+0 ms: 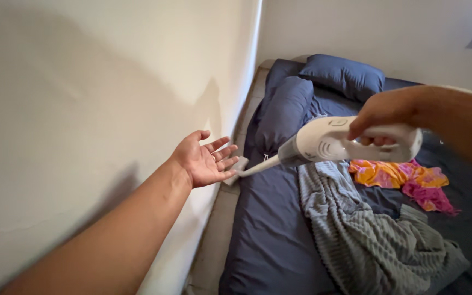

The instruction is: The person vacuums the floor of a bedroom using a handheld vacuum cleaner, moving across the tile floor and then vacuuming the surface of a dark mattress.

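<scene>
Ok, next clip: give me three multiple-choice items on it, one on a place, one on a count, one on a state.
1. Where does the vacuum nozzle point?
A. at the bed's edge by the wall
B. at the ceiling
C. at the pink cloth

2. How many pillows lie at the head of the bed?
A. none
B. two
C. five

3. How is the left hand?
A. shut on the blanket
B. open, palm up, empty
C. gripping the vacuum

Answers:
1 A, the nozzle tip sits at the mattress edge near the wall.
2 B, two dark blue pillows show.
3 B, its fingers are spread, holding nothing; the right hand grips the handle.
</scene>
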